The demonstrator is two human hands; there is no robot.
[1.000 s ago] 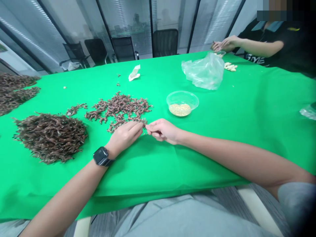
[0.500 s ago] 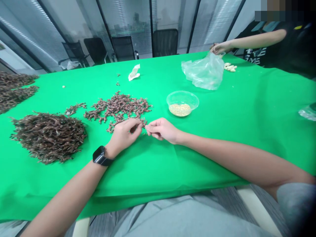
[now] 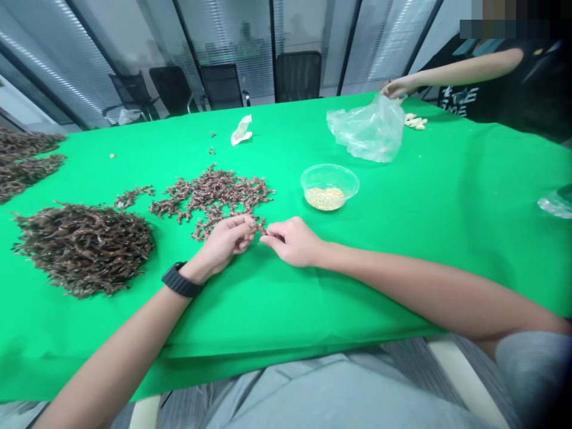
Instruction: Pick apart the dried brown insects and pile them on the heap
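My left hand (image 3: 226, 241), with a black watch on its wrist, is closed in a pinch at a small brown dried frog-like piece (image 3: 261, 229). From the other side, the closed fingers of my right hand (image 3: 297, 241) grip the same piece, nearly meeting the left fingertips. Fine detail of the piece is too small to make out. Just beyond my hands lies a loose spread of similar reddish-brown pieces (image 3: 218, 190). A clear plastic bowl (image 3: 329, 179) with pale yellowish bits in its bottom stands behind my right hand.
A large heap of dark dried pieces (image 3: 84, 250) sits at left, with more heaps (image 3: 29, 173) beyond. A crumpled white paper (image 3: 242, 130) lies at the back. Near a co-worker's hand (image 3: 395, 87) are a clear plastic bag (image 3: 369, 131) and pale pieces (image 3: 415, 121). Chairs (image 3: 298, 77) stand behind the green-covered table.
My left wrist has turned, so the watch face no longer shows, and its fingers have curled in more. My right hand has rolled, its thumb now lower. Both stay at the brown piece.
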